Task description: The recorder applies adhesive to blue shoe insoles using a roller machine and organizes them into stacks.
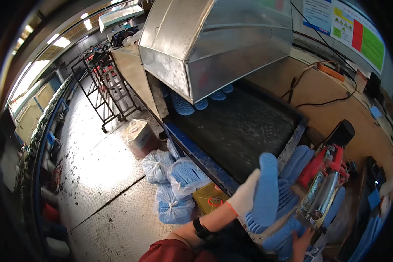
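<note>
My left hand [246,193], in a white glove with an orange cuff edge, is closed on a blue insole [266,187] and holds it upright beside the near end of a black conveyor belt [244,131]. My right hand [301,245] is low at the lower right, partly cut off by the frame edge. Its fingers close on the edge of another blue insole [284,239], though the grip is partly hidden. Stacked blue insoles [286,194] lie between the two hands. Just beyond my right hand stands a red roller machine [323,183] with a shiny metal roller.
A sheet-metal hood [218,48] covers the belt's far part, with several insoles [183,105] lying at its opening. Plastic bags of blue insoles [174,203], a yellow-green container [209,196] and a box [139,137] stand on the floor at left. Cables [327,102] cross the right-hand board.
</note>
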### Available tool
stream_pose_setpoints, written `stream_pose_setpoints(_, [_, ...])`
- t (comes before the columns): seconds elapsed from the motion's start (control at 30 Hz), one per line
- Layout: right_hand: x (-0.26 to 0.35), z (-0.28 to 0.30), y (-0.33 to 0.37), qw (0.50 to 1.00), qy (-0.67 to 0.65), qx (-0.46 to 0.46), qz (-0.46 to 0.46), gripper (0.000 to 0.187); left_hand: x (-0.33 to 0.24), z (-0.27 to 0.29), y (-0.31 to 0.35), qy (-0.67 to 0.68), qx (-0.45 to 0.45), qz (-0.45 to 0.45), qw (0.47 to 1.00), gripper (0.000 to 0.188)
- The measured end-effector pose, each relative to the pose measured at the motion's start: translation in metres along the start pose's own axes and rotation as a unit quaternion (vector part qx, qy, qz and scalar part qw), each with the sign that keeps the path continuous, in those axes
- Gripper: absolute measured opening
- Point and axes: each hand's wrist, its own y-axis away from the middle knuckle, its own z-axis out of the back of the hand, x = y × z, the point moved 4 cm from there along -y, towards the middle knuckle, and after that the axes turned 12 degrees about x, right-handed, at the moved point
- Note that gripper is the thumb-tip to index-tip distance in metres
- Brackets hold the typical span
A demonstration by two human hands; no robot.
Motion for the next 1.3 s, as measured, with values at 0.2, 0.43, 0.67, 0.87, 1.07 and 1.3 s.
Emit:
stream_pose_setpoints(0.2, [-0.007, 0.007, 0.002, 0.997, -0.041, 0.061, -0.009, 0.069, 0.032, 0.111, -0.026, 0.248, -0.235, -0.022, 0.940, 0.055])
stream_pose_setpoints(0.43, [-0.097, 0.006, -0.010, 0.840, -0.495, 0.065, -0.213, 0.048, 0.110, 0.230, -0.079, 0.552, -0.376, 0.040, 0.743, 0.039])
stream_pose_setpoints(0.67, [-0.117, 0.031, -0.010, 0.831, -0.533, -0.051, -0.152, 0.045, 0.063, 0.255, -0.075, -0.220, -0.462, 0.293, 0.807, 0.065])
stream_pose_setpoints(0.87, [-0.084, 0.081, -0.035, 0.950, -0.228, -0.202, 0.075, 0.043, -0.020, 0.143, -0.077, -0.256, -0.303, -0.046, 0.917, 0.051])
stream_pose_setpoints(1.07, [0.002, 0.111, -0.050, 0.963, 0.064, -0.243, 0.098, 0.046, -0.079, 0.006, -0.074, 0.146, 0.020, -0.164, 0.975, 0.060])
stream_pose_setpoints(1.3, [0.055, 0.137, -0.041, 0.951, -0.030, -0.223, 0.211, 0.049, -0.127, -0.080, -0.098, 0.269, 0.167, -0.213, 0.925, 0.072])
